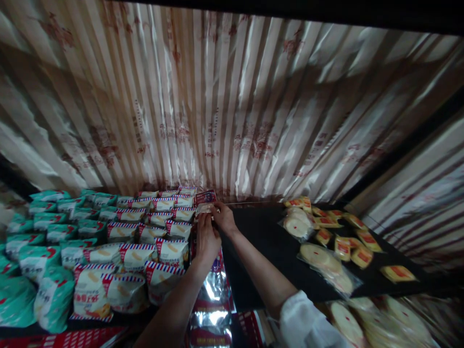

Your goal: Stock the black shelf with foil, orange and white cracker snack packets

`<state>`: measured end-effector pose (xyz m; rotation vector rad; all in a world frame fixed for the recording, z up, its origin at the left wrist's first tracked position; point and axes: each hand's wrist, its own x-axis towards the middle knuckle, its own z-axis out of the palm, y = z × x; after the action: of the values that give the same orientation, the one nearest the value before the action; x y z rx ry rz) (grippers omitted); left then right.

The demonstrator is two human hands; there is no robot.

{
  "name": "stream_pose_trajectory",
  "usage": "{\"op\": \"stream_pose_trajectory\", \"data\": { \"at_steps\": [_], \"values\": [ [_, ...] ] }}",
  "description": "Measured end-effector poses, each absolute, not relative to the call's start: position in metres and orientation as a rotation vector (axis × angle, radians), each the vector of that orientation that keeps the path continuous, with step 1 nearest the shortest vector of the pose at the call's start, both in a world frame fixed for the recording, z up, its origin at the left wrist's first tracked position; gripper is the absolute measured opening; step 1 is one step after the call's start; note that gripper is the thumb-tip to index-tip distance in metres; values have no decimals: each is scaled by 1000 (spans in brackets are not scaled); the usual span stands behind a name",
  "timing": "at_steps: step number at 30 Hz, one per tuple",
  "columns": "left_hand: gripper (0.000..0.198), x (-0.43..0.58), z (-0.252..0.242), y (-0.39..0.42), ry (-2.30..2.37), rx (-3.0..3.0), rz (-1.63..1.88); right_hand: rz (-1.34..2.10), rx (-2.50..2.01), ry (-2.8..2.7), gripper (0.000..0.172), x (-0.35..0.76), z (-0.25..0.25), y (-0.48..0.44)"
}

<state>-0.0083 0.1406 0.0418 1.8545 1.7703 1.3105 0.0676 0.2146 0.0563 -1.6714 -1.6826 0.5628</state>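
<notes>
The left hand (207,238) and right hand (224,217) both pinch a red packet (205,199) at the back of the shelf (261,234). Striped packets (159,237) lie just left of it.

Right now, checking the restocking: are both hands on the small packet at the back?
Yes, the left hand and right hand both pinch the small packet beside the striped packs.

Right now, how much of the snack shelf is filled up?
Done: the green packets and striped packets lie in packed rows. In hand: the left hand and right hand hold a dark red packet at the back. Left: the black shelf beside them shows a bare patch.
</notes>
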Motion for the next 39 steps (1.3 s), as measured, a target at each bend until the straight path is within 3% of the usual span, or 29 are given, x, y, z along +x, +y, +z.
{"op": "stream_pose_trajectory", "data": {
  "at_steps": [13, 30, 39],
  "values": [
    [37, -6, 39, 161, 1786, 1721, 1272, 443, -1846, -1770, 30, 60, 56, 217],
    [47, -3, 34, 159, 1848, 1717, 1306, 186, -1615, -1981, 29, 63, 50, 236],
    [45, 0, 34, 160, 1809, 1638, 1334, 267, -1652, -2163, 28, 50, 51, 254]
  ]
}}
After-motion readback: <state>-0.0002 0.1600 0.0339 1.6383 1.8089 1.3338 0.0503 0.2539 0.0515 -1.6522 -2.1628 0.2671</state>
